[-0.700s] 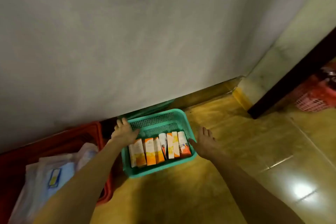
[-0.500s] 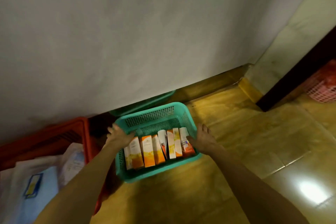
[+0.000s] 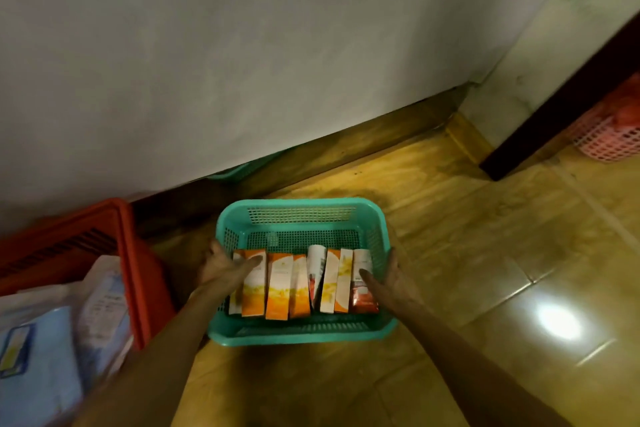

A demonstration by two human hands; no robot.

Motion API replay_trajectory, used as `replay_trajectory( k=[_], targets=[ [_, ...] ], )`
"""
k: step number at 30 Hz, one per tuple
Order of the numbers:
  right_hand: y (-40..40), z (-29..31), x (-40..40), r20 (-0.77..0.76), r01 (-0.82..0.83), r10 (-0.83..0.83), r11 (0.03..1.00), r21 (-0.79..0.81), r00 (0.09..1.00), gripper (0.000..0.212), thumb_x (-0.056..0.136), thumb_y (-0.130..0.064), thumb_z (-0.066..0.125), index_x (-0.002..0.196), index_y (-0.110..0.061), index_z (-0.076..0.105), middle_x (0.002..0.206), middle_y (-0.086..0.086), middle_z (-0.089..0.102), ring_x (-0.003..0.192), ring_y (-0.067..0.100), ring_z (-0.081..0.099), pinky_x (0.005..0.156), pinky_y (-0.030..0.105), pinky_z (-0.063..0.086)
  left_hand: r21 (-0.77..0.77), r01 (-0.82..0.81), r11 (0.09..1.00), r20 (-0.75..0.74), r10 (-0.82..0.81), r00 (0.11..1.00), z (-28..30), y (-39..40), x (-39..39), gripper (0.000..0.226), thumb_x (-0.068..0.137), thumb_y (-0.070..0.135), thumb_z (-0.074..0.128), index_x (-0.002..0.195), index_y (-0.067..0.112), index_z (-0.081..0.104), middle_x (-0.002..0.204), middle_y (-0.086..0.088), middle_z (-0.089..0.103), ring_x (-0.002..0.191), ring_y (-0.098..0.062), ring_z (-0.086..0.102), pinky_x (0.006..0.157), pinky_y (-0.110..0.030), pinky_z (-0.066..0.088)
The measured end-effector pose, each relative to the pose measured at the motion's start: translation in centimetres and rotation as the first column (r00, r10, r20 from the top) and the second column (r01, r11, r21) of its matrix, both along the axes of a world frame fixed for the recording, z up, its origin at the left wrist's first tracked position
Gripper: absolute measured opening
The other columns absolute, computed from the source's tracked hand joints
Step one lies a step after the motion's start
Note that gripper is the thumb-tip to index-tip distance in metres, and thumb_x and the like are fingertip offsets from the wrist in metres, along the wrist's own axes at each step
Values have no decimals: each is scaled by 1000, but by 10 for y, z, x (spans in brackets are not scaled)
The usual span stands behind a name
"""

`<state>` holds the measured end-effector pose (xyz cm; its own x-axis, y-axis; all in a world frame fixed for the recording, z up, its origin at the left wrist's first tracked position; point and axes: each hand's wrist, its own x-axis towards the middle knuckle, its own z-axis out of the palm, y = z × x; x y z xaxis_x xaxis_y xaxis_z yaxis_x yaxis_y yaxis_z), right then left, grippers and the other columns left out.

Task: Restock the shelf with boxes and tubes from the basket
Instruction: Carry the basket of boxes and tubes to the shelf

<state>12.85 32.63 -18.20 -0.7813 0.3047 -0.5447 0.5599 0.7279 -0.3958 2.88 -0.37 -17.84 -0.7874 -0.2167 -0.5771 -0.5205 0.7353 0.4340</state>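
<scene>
Yellow floor tiles (image 3: 467,253) run to a grey wall (image 3: 242,45), where a teal basket (image 3: 301,340) sits with a row of orange-and-white boxes (image 3: 277,284) standing inside. Both forearms reach down and forward: the left hand (image 3: 221,265) grips the basket's left rim, thumb over the edge onto the outermost box, while the right hand (image 3: 391,279) clasps the right rim, thumb inside. A red crate (image 3: 135,253) stands just beside the basket's left; open floor lies to its right.
</scene>
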Motion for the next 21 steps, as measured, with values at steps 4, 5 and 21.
replay_trajectory(
  k=[4,5,21],
  targets=[
    [7,6,-1,-29,35,-35,999,21,999,112,80,-71,58,155,-17,-5,151,12,41,121,34,58,93,49,53,-97,93,991,4,-93,996,9,19,0,127,66,72,75,156,15,7,152,-17,29,134,-41,41,100,-51,46],
    [8,8,3,-38,48,-47,998,38,998,114,77,-75,57,155,-18,-4,150,12,43,119,33,60,90,48,54,-115,118,986,10,-117,993,13,21,1,127,65,75,73,156,15,7,150,-17,31,132,-40,43,99,-50,47],
    [29,268,74,-171,226,-198,960,162,965,71,91,-55,53,142,-14,26,114,8,64,90,28,68,68,40,56,-241,301,923,-152,-342,927,267,50,17,93,81,79,48,144,14,28,122,-15,50,111,-37,55,79,-46,49]
  ],
)
